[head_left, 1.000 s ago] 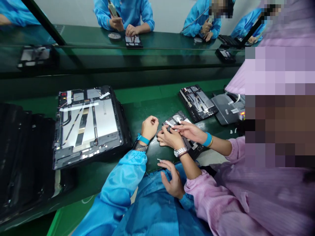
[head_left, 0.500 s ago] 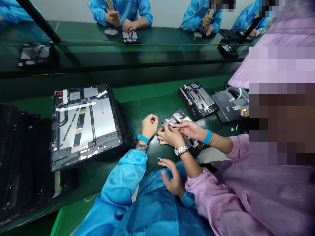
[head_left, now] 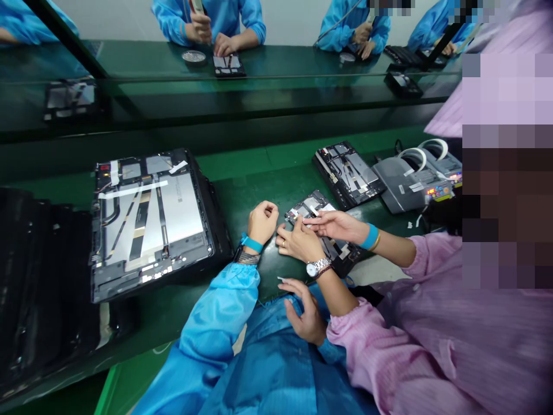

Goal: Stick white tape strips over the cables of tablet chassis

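Note:
My left hand [head_left: 262, 222] rests on the green belt as a loose fist with nothing visible in it, just left of a small opened tablet [head_left: 311, 206]. My right hand [head_left: 306, 314] hovers over my blue-coated lap at the table's edge, fingers apart and slightly curled, with a tiny white scrap at one fingertip. A co-worker in a pink coat has both hands [head_left: 302, 241] on the small tablet, pinching at a white strip near its top.
A large opened tablet [head_left: 147, 219] lies left of my left hand, with black trays [head_left: 38, 288] stacked beyond it. Another opened tablet [head_left: 345, 173] and grey tape dispensers [head_left: 406, 181] sit at right. Workers in blue sit across the far bench.
The view has drifted slightly left and down. The co-worker's fingers have shifted a little on the small tablet. My own hands have barely moved.

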Motion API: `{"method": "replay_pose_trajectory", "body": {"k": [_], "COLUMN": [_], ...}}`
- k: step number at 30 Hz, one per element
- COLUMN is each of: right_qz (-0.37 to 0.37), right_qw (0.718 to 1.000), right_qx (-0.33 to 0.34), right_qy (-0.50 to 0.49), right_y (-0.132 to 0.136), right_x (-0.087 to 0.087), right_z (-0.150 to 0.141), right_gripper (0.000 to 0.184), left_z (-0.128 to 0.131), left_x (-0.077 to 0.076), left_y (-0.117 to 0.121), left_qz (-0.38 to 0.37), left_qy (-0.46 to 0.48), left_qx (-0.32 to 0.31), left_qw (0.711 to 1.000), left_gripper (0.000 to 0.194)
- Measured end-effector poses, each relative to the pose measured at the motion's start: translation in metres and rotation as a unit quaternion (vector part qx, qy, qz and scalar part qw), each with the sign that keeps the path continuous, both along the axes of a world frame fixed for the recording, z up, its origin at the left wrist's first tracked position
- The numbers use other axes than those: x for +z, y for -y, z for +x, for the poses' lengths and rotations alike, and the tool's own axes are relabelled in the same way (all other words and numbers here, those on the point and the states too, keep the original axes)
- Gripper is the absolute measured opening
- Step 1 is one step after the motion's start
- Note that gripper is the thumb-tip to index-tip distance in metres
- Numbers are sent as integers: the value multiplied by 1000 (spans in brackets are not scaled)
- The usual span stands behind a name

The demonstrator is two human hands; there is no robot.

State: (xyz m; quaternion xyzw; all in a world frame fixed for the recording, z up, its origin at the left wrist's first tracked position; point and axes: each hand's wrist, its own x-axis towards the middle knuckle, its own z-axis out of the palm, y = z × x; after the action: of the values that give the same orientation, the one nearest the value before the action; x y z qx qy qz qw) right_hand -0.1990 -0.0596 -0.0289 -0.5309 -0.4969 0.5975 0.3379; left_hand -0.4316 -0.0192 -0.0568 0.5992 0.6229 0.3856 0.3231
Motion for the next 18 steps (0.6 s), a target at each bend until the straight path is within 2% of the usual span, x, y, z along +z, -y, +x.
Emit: {"method": "replay_pose_trajectory", "body": {"k": [3,5,6,8,10,12,15,18], "right_qz": [-160,-209,-206,-141,-33,61,110,137], "right_qw": [983,972,974,987,999,998,991,983], "right_qx": [6,20,22,10,-4,0,42,109], "right_qy": [-96,-102,-95,-72,-32,17,60,59], "right_y": [-14,-18,-17,-14,-12,-14,-25,-37], "right_x": [19,28,31,32,30,26,19,13], "right_z": [19,27,30,35,38,37,30,23], "right_gripper": [16,21,23,26,30,32,33,31], "left_z": [2,4,4,4,4,5,5,5], "left_x": [3,5,5,6,5,5,5,5], "left_y": [1,2,2,2,2,2,2,2], "left_qz": [-2,-3,-4,-6,-8,-8,-5,-3], "left_qy": [0,0,0,-1,-1,-2,-1,5], "left_qx": [-1,-1,0,0,-1,0,-1,-6], "left_qw": [1000,1000,1000,1000,1000,1000,1000,1000], "left_gripper": [11,10,10,10,10,10,10,11]}}
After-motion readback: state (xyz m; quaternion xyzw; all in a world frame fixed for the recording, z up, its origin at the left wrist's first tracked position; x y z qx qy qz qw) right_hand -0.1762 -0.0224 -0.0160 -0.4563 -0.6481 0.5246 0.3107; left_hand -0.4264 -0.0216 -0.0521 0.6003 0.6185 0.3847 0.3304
